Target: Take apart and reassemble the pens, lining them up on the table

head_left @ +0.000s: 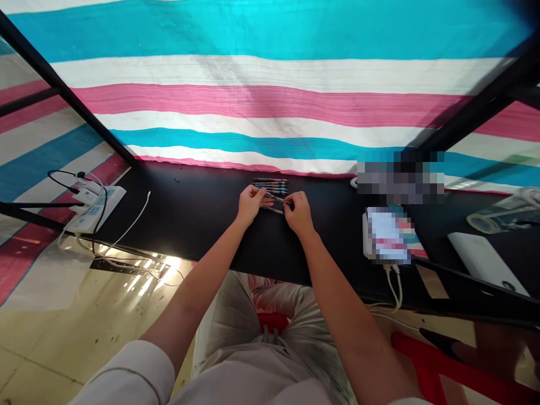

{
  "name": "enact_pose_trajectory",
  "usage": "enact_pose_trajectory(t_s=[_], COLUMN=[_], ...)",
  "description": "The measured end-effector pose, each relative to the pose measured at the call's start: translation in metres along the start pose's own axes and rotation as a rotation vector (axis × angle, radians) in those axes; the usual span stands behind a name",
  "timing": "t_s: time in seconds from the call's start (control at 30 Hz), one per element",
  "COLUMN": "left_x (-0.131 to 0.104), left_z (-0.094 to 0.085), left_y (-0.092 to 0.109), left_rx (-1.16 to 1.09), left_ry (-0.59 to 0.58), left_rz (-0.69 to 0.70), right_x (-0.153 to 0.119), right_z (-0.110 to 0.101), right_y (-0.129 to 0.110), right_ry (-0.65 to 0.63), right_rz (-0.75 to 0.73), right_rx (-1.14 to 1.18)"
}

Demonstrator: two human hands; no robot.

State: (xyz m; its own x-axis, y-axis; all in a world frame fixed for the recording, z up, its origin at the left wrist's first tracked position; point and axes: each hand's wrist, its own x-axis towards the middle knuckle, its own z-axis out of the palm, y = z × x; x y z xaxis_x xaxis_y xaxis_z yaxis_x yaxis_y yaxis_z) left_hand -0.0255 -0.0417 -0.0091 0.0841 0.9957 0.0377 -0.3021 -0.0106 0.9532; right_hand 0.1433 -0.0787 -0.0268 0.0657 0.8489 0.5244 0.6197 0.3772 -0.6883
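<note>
Over the black table [202, 219] I hold a slim pen [275, 197] between my two hands. My left hand [251, 205] is closed, pinching the pen's left end with thumb and fingertips. At the other end, the closed fingers of my right hand [299, 211] grip the pen, hiding part of it. Just below it is a second thin pen-like piece [273, 210], reaching toward my right fingers; whether they touch it I cannot tell. Beyond my hands, several pens [272, 184] lie side by side in a row.
A white power strip [90, 212] with plugs and cables is at the left end. To the right are a blurred-out phone [386, 233] with cables, a white oblong device [485, 261] and a clear cylindrical item [485, 221]. A striped sheet [270, 101] hangs behind.
</note>
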Motion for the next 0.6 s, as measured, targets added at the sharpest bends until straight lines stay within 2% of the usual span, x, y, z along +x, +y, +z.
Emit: enact_pose_trajectory(t_s=[0.3, 0.6], left_x=[0.003, 0.007], left_z=[-0.002, -0.010], left_y=[0.000, 0.002], left_rx=[-0.061, -0.083], left_ry=[0.005, 0.051], left_rz=[-0.005, 0.068], right_x=[0.000, 0.000], right_z=[0.002, -0.003], right_y=[0.001, 0.013], right_ry=[-0.006, 0.010], right_rz=[-0.021, 0.071], right_rx=[0.011, -0.063])
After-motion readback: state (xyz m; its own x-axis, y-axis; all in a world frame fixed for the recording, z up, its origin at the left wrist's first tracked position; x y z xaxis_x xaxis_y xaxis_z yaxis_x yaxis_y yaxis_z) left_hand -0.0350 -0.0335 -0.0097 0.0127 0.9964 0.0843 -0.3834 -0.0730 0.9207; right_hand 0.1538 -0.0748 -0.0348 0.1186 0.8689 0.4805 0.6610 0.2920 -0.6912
